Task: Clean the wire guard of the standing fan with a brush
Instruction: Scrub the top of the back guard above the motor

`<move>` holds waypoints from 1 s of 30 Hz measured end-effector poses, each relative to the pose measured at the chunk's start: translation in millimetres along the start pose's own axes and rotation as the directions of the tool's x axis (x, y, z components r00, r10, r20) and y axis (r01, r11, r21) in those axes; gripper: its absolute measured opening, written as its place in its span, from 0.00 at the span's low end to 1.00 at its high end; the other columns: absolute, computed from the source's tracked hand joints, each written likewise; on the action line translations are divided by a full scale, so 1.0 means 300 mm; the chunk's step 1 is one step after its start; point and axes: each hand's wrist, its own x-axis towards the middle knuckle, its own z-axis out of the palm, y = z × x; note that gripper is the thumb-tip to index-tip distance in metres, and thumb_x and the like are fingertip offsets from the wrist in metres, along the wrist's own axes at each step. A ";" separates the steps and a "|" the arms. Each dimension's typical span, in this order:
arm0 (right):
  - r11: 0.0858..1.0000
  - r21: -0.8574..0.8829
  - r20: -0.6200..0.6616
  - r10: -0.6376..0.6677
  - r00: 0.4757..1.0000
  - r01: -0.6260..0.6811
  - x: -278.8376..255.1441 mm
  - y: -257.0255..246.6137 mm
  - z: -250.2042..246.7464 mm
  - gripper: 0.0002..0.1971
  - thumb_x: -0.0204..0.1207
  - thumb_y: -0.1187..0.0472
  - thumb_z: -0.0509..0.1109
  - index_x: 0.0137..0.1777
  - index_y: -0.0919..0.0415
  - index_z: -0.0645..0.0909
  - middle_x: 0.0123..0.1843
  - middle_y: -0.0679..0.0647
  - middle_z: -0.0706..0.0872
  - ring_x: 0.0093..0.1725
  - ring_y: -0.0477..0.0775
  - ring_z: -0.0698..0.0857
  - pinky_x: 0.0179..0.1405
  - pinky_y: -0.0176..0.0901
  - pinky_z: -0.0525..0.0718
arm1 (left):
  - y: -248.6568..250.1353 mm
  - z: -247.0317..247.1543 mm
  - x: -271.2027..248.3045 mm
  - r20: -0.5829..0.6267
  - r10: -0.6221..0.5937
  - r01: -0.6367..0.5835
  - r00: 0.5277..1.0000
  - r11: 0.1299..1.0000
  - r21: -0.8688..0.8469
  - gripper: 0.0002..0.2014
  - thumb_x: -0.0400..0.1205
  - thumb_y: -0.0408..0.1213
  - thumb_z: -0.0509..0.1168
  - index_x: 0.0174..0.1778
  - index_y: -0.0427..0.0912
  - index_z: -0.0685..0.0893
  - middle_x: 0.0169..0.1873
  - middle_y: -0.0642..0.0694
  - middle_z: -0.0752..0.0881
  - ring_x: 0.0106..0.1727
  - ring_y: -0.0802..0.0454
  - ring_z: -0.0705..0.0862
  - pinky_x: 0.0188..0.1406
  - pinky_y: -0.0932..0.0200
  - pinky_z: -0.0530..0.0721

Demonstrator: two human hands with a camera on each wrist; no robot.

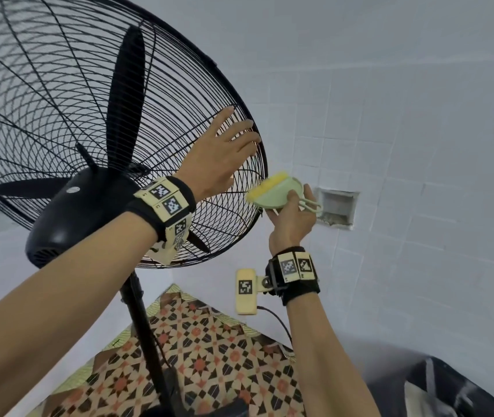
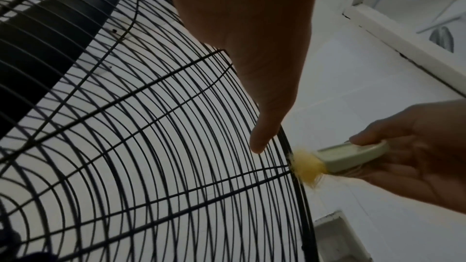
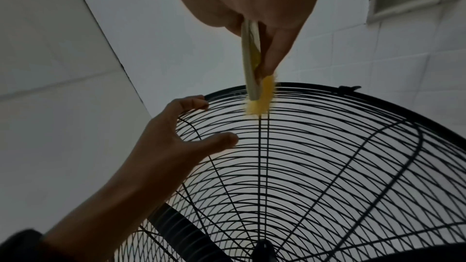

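Observation:
A black standing fan fills the left of the head view, and its wire guard (image 1: 59, 100) faces away from me. My left hand (image 1: 221, 145) rests on the guard's right side near the rim, fingers spread and fairly straight. The wrist views show the same hand (image 2: 259, 87) (image 3: 171, 140) lying on the wires (image 2: 151, 146) (image 3: 327, 156). My right hand (image 1: 292, 224) grips a pale green brush (image 1: 275, 192) just below it. The brush's yellow bristles (image 2: 307, 164) (image 3: 259, 103) touch the guard's outer rim.
The fan's motor housing (image 1: 68, 218) and pole (image 1: 143, 326) stand close in front of me over a patterned floor (image 1: 209, 356). A white tiled wall with a small recess (image 1: 337, 209) lies just behind the brush. A dark object (image 1: 450, 392) sits at the lower right.

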 end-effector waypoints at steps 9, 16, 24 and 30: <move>0.997 0.024 0.031 0.074 0.997 -0.075 0.014 0.016 -0.005 0.18 0.84 0.67 0.68 0.72 0.56 0.83 0.64 0.61 0.87 0.58 0.58 0.89 0.40 0.48 0.92 | -0.013 0.006 -0.001 -0.032 -0.014 0.013 0.999 0.999 -0.029 0.34 0.72 0.40 0.80 0.75 0.39 0.80 0.80 0.43 0.78 0.88 0.39 0.66 0.90 0.30 0.45; 0.985 0.027 0.105 0.165 0.981 -0.168 0.038 0.015 -0.056 0.16 0.82 0.71 0.69 0.67 0.60 0.86 0.60 0.60 0.89 0.60 0.61 0.88 0.37 0.45 0.91 | -0.005 0.014 0.012 -0.007 -0.033 0.033 0.999 0.999 -0.041 0.30 0.75 0.37 0.77 0.75 0.38 0.79 0.81 0.43 0.77 0.89 0.38 0.64 0.90 0.28 0.49; 0.979 0.093 0.155 0.163 0.974 -0.179 -0.031 0.080 -0.013 0.19 0.90 0.51 0.64 0.79 0.51 0.76 0.68 0.63 0.86 0.56 0.64 0.93 0.40 0.52 0.92 | -0.066 0.018 -0.014 0.061 0.014 -0.014 0.998 1.000 -0.004 0.40 0.78 0.36 0.76 0.87 0.46 0.67 0.90 0.44 0.63 0.92 0.42 0.54 0.91 0.32 0.44; 0.992 0.112 0.237 0.024 0.971 -0.052 -0.075 0.113 0.025 0.26 0.92 0.62 0.61 0.88 0.49 0.65 0.76 0.62 0.79 0.63 0.60 0.90 0.53 0.47 0.92 | -0.251 -0.012 -0.152 0.137 -0.121 0.100 0.983 0.983 0.152 0.51 0.76 0.31 0.73 0.92 0.56 0.52 0.92 0.46 0.39 0.93 0.41 0.38 0.86 0.22 0.38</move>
